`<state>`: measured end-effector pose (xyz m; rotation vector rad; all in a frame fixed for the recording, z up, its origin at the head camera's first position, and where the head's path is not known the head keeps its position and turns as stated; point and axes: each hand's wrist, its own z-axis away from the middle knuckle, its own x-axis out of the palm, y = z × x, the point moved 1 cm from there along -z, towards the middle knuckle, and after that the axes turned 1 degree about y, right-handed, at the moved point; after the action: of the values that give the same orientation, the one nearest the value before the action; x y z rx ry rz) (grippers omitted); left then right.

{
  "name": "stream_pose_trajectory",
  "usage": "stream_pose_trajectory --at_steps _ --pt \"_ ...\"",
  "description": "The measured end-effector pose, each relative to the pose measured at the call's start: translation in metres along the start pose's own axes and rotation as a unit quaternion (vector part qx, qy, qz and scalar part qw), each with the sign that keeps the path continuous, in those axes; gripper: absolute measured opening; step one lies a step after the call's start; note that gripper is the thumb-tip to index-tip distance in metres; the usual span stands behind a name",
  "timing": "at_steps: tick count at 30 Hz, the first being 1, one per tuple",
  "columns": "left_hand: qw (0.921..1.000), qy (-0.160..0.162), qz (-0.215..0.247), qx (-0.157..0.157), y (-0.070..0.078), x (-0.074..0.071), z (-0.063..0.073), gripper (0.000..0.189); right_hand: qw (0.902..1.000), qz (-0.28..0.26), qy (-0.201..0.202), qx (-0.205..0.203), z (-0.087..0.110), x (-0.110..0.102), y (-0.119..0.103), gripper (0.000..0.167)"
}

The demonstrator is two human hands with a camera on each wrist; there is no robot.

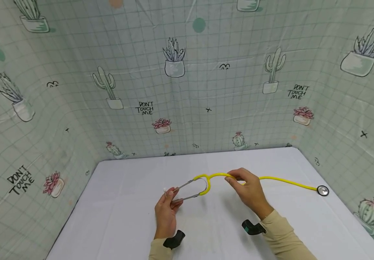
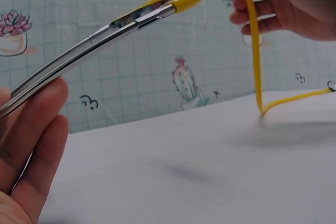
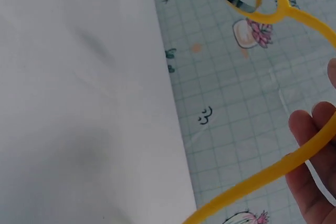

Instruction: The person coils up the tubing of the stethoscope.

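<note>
A stethoscope with yellow tubing is held above the white table. My left hand grips its two metal ear tubes near the ear tips; a white ear tip shows beside the thumb. Further right, my right hand pinches the tubing between thumb and fingers, past the yellow Y-shaped fork. From there the tubing drops to the table, bends, and runs right to the round chest piece, seen lying near the table's right edge. In the right wrist view, the tubing curves past my fingers.
The white-covered table extends under both hands. A fabric backdrop with printed cacti and grid lines encloses its back and sides. Each wrist carries a black camera mount, one on the left and one on the right.
</note>
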<state>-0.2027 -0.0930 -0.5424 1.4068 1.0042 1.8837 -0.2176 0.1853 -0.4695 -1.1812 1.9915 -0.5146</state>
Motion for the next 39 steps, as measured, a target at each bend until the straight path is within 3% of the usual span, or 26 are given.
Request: stream_pose_trajectory --at_steps 8,13,19,24,28,30,35,39 --pt "0.9996 -0.012 -0.026 0.007 0.000 0.002 0.001 0.045 0.9996 -0.019 0.021 0.004 -0.001 0.008 -0.011 0.022" --pt "0.9980 -0.028 -0.056 0.012 0.000 0.002 0.002 0.043 0.9995 -0.025 0.017 0.000 -0.004 0.009 -0.035 0.022" --pt "0.9949 -0.056 -0.082 0.015 -0.002 0.001 0.003 0.046 0.9984 -0.040 -0.018 -0.037 -0.008 0.011 -0.051 0.021" --pt "0.9925 -0.096 -0.076 -0.007 -0.002 0.000 0.002 0.053 0.9939 -0.062 -0.091 -0.007 -0.009 0.018 -0.038 0.019" --pt "0.9886 -0.131 -0.074 -0.012 -0.003 0.001 0.002 0.053 0.9832 -0.073 -0.166 0.025 -0.012 0.025 -0.022 0.019" --pt "0.9872 -0.141 -0.073 -0.007 -0.003 0.002 0.002 0.052 0.9754 -0.091 -0.192 0.060 -0.014 0.025 -0.022 0.021" --pt "0.9860 -0.154 -0.062 -0.015 -0.001 0.004 0.004 0.047 0.9418 -0.176 -0.227 0.175 -0.018 0.028 -0.014 0.027" --pt "0.9867 -0.153 -0.045 -0.033 0.000 0.004 0.005 0.040 0.9192 -0.236 -0.242 0.201 -0.019 0.034 -0.010 0.025"
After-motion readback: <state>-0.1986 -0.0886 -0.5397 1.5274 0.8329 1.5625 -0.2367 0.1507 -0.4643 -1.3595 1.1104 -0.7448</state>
